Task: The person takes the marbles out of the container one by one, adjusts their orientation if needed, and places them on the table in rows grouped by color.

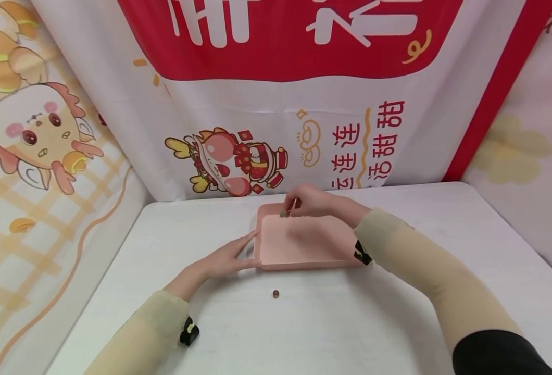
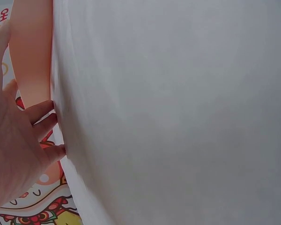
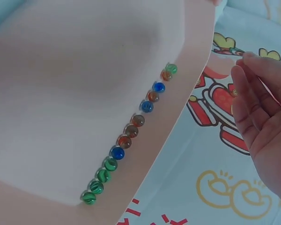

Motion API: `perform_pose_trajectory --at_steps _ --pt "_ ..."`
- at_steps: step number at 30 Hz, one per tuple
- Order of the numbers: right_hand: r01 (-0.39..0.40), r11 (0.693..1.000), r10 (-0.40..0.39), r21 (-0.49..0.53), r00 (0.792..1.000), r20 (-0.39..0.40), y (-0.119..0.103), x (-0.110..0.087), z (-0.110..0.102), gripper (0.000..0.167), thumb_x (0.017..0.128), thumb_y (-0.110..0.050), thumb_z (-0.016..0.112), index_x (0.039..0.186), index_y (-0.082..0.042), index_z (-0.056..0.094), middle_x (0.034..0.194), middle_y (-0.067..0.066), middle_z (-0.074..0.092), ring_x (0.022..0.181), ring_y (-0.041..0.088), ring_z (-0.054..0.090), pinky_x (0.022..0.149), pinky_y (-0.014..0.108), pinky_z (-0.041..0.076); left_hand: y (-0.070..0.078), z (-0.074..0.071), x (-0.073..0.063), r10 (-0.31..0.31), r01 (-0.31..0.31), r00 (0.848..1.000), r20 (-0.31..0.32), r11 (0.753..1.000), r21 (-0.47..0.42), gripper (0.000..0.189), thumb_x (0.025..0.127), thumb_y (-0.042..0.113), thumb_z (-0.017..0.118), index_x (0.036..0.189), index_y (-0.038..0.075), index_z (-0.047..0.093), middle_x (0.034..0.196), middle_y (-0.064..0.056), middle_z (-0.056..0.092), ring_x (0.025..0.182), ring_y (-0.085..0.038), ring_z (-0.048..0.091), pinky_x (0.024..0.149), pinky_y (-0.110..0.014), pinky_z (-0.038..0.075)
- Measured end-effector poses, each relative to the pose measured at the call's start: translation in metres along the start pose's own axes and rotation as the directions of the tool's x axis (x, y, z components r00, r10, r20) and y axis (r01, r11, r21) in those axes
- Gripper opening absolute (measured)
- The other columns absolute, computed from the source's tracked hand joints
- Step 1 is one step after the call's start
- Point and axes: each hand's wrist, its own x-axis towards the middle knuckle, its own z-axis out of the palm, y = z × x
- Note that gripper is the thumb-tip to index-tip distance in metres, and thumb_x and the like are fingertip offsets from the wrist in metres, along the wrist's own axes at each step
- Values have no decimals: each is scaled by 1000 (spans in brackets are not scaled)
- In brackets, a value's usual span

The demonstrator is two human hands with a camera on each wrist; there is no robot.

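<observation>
A pink tray [image 1: 283, 266] stands near the back of the table. My left hand [image 1: 224, 259] spreads its fingers against the tray's left wall; in the left wrist view those fingers [image 2: 40, 112] are nearly straight along the tray's edge. Over the tray's far wall is my right hand [image 1: 311, 201], its fingers loosely bent and nothing visible between them in the right wrist view. Inside the tray, several glass marbles form a row along that wall, with a light green marble [image 3: 171, 69] and an orange-brown marble [image 3: 166, 75] at the end nearest the fingertips.
One brown marble [image 1: 276, 294] lies on the white table [image 1: 313, 328] in front of the tray. Behind the table hangs a printed cloth [image 1: 304, 125], close to the tray's far side. A patterned cloth [image 1: 32, 208] borders the left.
</observation>
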Motion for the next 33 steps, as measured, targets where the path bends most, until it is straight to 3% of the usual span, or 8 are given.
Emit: perform_pose_trajectory --at_steps 6,15,20,24,30,33 --pt "54 999 -54 -1 998 -34 -7 -19 1 7 90 -9 70 97 -11 72 89 -5 67 81 15 61 70 28 53 1 0 0 2 -2 1000 3 1000 6 88 87 58 64 156 36 14 159 -4 21 145 -28 19 114 -53 19" --pt "-3 994 11 111 997 -76 -22 -50 12 8 92 -13 69 100 -15 70 93 -6 68 88 15 60 73 29 54 2 0 0 5 -5 1000 1 1000 17 89 87 60 62 157 35 14 159 -6 21 145 -30 19 114 -54 19" --pt "5 991 10 130 993 -119 -26 -67 23 9 91 -15 71 99 -18 70 94 -8 67 87 14 61 71 30 55 0 0 0 4 -4 1000 10 1000 10 89 87 60 63 157 35 13 159 -7 21 145 -31 19 114 -55 19" --pt "35 991 -13 131 986 -168 -28 -79 32 10 90 -16 71 100 -17 70 93 -9 67 83 13 61 70 32 54 0 -1 -1 12 -12 1000 11 1000 8 89 87 58 64 157 35 14 159 -6 21 145 -30 18 114 -54 19" --pt "3 988 36 153 968 -247 -25 -94 44 12 88 -16 74 99 -19 71 92 -10 67 81 14 59 67 32 53 -1 -1 0 20 -20 1000 7 1000 20 90 86 61 62 157 34 14 159 -6 21 145 -29 19 114 -52 19" --pt "35 989 5 141 961 -275 -23 -98 51 13 87 -13 75 99 -17 72 92 -11 67 81 12 60 67 35 54 -4 0 1 21 -21 1000 5 1000 21 90 86 62 61 157 34 14 159 -6 22 145 -29 19 114 -52 19"
